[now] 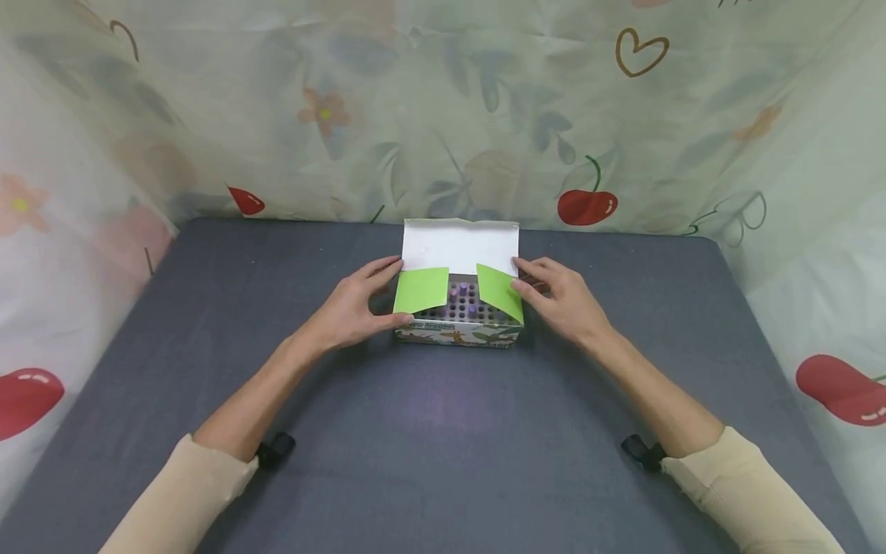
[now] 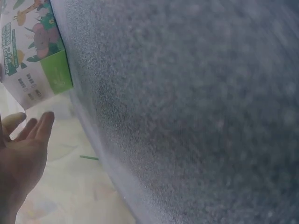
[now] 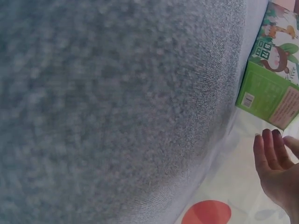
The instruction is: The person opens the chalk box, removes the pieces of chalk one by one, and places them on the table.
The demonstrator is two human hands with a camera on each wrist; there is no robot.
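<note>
We record the left hand (image 1: 356, 304) just left of centre in the head view, fingers extended and spread, thumb at the front left corner of the box, fingertips by the lid's left edge. We see the right hand (image 1: 562, 302) opposite, right of centre, fingers loosely bent, thumb at the right flap, index finger at the lid's right edge. We note neither hand closed into a fist.

Between them, at frame centre, stands the printed box (image 1: 450, 335), its white-lined lid (image 1: 460, 246) raised at the back. We log a green left flap (image 1: 421, 289) and a green right flap (image 1: 500, 292), both partly over a perforated tray (image 1: 457, 309) bearing a few purple pegs (image 1: 472, 311).

The wrist views place the box upper left and upper right respectively.

Farther out, we note cream sleeves (image 1: 751, 492) at the lower corners, grey cloth (image 1: 450, 477) beneath, and a patterned curtain (image 1: 429, 92) across the top.
</note>
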